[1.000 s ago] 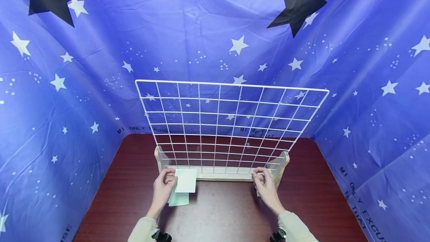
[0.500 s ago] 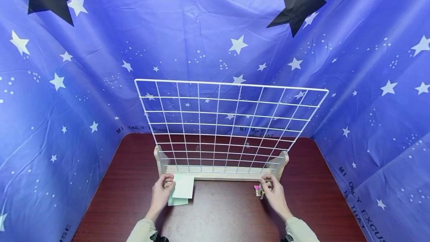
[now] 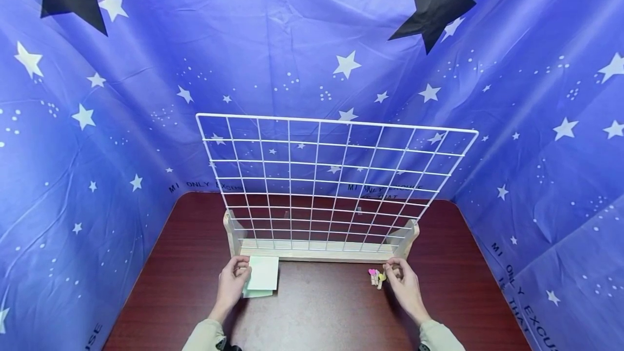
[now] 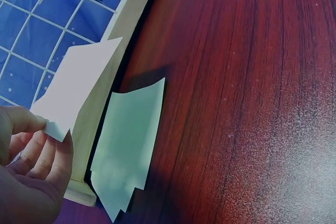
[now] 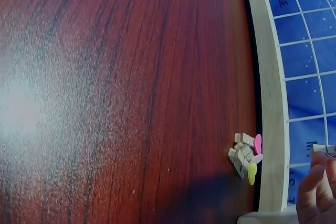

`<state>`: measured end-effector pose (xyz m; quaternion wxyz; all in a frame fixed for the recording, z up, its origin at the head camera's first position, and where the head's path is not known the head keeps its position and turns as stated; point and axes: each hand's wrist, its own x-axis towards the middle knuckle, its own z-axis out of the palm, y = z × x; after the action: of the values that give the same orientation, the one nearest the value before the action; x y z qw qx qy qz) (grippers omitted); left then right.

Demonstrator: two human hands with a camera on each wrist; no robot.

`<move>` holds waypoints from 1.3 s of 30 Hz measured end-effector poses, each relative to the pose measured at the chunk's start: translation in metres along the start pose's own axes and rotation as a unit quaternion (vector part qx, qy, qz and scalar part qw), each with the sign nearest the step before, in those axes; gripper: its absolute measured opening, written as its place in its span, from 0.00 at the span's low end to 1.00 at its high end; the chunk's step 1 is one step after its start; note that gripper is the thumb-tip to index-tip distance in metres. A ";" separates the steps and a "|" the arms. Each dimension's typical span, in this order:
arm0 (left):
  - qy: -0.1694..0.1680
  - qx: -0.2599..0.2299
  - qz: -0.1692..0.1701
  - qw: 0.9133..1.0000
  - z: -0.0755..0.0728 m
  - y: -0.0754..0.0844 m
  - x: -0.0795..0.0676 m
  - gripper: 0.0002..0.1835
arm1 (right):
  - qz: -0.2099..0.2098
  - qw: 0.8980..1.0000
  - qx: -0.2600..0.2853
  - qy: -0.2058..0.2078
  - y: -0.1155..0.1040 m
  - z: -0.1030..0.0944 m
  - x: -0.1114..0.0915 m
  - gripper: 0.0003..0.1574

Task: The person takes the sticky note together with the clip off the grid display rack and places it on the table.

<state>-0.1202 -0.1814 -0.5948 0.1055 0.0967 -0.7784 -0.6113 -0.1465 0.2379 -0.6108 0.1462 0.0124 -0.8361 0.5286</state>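
Between the thumb and fingers of my left hand (image 3: 233, 286) is a pale green paper note (image 3: 264, 273), held by its left edge. Below it, more green paper notes (image 4: 128, 137) lie on the table in an uneven stack, mostly covered in the head view. My right hand (image 3: 405, 286) pinches a small wooden clothespin (image 5: 319, 149), only partly visible at the edge of the right wrist view. Just left of that hand several mini clothespins (image 5: 242, 153) lie in a little pile, with pink, lilac and yellow heart tops.
A white wire grid panel (image 3: 322, 121) stands tilted in a wooden base (image 3: 312, 255) beyond both hands. The base sits on a dark red-brown table (image 3: 322, 307). Blue star-printed cloth (image 3: 292, 31) hangs around the back and sides.
My right hand has moved right and toward me, uncovering the pile of clothespins. My left hand has drawn slightly left and toward me with the paper note.
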 end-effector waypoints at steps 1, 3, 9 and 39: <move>-0.001 0.002 -0.003 1.000 0.000 -0.002 0.001 0.12 | 0.001 1.000 0.002 0.002 0.002 0.000 0.000 0.04; -0.004 0.007 -0.007 1.000 -0.001 -0.008 0.003 0.12 | -0.002 1.000 0.005 0.005 0.004 -0.001 0.001 0.05; -0.008 0.014 -0.002 1.000 -0.001 -0.023 0.006 0.12 | -0.012 1.000 -0.013 0.013 0.009 -0.005 -0.001 0.05; -0.035 0.134 -0.023 0.990 -0.011 -0.045 0.003 0.16 | 0.023 0.997 -0.077 -0.011 0.046 -0.012 -0.011 0.03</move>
<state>-0.1194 -0.2034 -0.6359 0.0506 0.1062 -0.8540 -0.5069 -0.1416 0.2674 -0.6495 0.1255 -0.0130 -0.8760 0.4656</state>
